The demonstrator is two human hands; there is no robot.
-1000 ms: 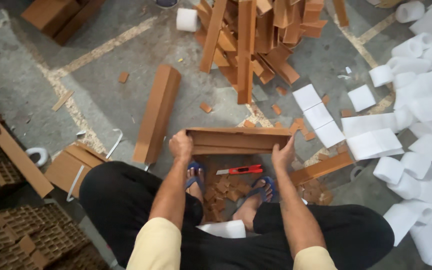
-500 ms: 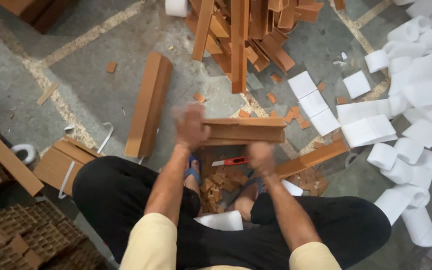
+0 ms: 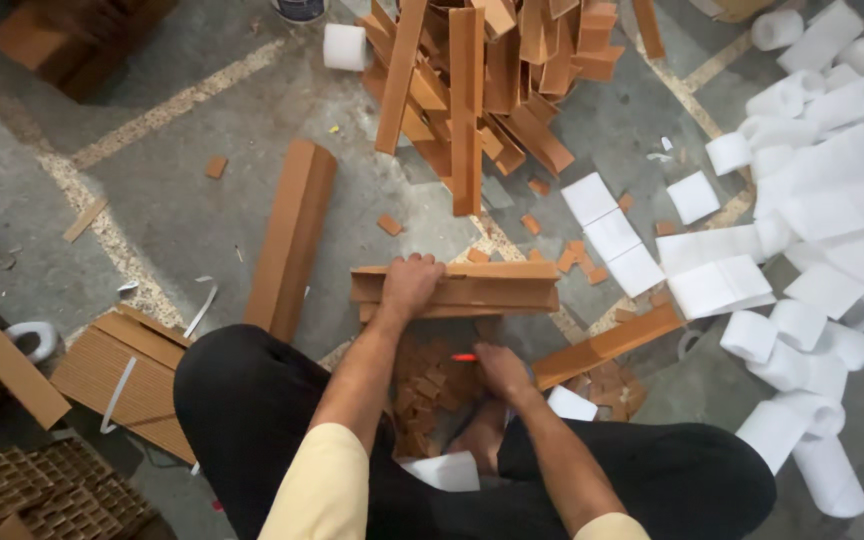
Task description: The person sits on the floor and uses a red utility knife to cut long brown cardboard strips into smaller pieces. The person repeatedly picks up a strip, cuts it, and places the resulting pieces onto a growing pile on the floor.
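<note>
One bundle of brown cardboard strips (image 3: 472, 289) lies level at frame centre, edges ragged. Left hand (image 3: 410, 285) clamped over its left part. Right hand (image 3: 500, 368) lower down, closed around a red cutter (image 3: 464, 357), mostly hidden. Risk: strips fan apart if grip eases; blade near bare foot (image 3: 477, 440). Scrap pile (image 3: 492, 80) above.

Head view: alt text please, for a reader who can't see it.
Seen from above, a seated person's left hand presses on a stack of brown cardboard strips while the right hand reaches a red tool between the feet. A cardboard strip pile and white foam rolls surround them.
</note>
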